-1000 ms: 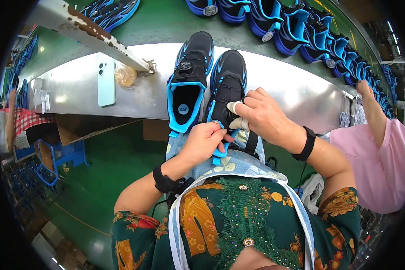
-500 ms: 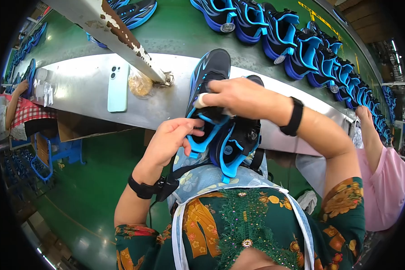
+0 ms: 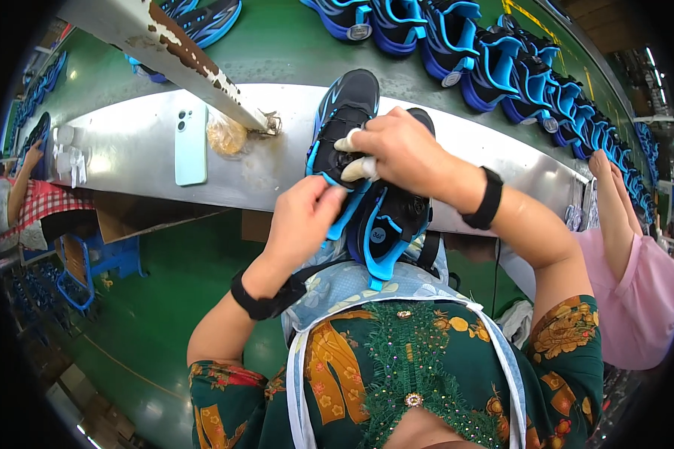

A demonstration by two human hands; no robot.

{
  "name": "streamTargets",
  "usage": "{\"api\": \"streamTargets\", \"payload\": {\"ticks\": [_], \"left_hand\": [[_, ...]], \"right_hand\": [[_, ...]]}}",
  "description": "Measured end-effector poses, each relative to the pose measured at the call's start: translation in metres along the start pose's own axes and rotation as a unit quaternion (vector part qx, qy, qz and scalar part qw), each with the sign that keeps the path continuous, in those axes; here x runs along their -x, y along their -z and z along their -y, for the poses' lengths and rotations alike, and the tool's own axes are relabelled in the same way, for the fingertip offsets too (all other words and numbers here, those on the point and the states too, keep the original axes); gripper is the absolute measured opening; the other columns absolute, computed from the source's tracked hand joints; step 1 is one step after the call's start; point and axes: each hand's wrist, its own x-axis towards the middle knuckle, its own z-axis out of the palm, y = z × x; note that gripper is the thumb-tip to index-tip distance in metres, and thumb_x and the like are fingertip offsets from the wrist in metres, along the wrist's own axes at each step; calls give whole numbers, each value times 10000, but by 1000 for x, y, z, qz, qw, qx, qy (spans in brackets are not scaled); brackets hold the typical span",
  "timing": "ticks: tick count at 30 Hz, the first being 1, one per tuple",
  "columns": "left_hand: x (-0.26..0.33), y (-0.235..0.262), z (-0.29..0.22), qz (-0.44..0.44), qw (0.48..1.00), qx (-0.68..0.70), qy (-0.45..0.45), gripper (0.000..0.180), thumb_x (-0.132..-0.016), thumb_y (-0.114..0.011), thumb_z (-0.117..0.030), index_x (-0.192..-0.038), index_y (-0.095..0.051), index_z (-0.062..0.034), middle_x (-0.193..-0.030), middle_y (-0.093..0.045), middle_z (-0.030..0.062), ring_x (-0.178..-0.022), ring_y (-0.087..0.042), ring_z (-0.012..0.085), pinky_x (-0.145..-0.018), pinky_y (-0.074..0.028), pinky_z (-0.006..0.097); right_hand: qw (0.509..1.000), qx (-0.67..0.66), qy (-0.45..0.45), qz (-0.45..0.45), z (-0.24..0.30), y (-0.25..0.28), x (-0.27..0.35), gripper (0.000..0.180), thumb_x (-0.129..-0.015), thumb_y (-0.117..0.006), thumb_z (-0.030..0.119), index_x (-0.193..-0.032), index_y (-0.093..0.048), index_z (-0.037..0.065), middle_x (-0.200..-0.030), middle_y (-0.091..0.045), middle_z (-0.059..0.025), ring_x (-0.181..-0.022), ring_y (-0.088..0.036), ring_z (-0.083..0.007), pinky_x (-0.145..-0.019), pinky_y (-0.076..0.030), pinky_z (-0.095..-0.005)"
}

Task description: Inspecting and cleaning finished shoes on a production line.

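A black sneaker with blue trim (image 3: 356, 90) lies toe-away at the edge of the metal bench, directly in front of me. My left hand (image 3: 301, 217) is closed on the left rim of its collar, thumb and fingers pressed together. From the right, my right hand (image 3: 408, 150) reaches over the same shoe. White covers are on two of its fingertips, which close around a dark round part on the tongue, partly hidden by the fingers. The matching sneaker (image 3: 382, 258) rests close on the right, heel toward me, its toe partly behind my right hand.
A pale green phone (image 3: 191, 146) lies on the metal bench (image 3: 127, 142), beside a round yellowish item in clear wrap (image 3: 226, 137). A chipped white post (image 3: 195, 63) slants over the bench. Rows of sneakers (image 3: 494, 67) stand on the green surface beyond. People work at both sides.
My left hand has moved up and right, its fingers closing on the collar of the shoe. My right fingertips have shifted onto the tongue. The view has tilted slightly.
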Motion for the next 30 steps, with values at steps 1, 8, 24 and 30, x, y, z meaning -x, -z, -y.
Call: {"api": "streamTargets", "payload": {"ticks": [1, 8, 24, 30], "left_hand": [[2, -1, 0, 3, 1000, -2, -4, 201, -931, -601, -165, -1071, -633, -24, -828, -691, 47, -574, -457, 91, -499, -345, 256], [40, -18, -15, 149, 946, -253, -139, 289, -817, -730, -253, -967, -642, -21, -837, -642, 147, -804, -592, 340, -723, -463, 433], [-32, 4, -20, 77, 932, -192, -297, 256, -754, -744, -119, -998, -684, -69, -991, -627, 56, -985, -533, 251, -863, -429, 346], [-20, 0, -19, -14, 958, -145, -248, 271, -767, -727, -114, -1030, -688, -67, -925, -570, 27, -888, -516, 159, -720, -406, 274]], "right_hand": [[993, -99, -64, 13, -4, 5, 5, 327, -817, -732, 253, -1079, -707, 60, -837, -673, -139, -840, -642, -316, -748, -500, -400], [943, -164, -237, 166, 40, 50, 93, 496, -814, -733, 125, -1289, -633, 227, -889, -563, -128, -801, -591, -276, -754, -477, -372], [979, 26, -139, -149, 50, -22, 121, 375, -732, -781, 213, -1087, -671, 164, -786, -548, -59, -769, -534, -272, -660, -406, -369], [965, -77, -210, -137, 62, -2, 118, 333, -721, -798, 272, -955, -639, 97, -761, -561, -76, -746, -555, -279, -653, -406, -387]]}}
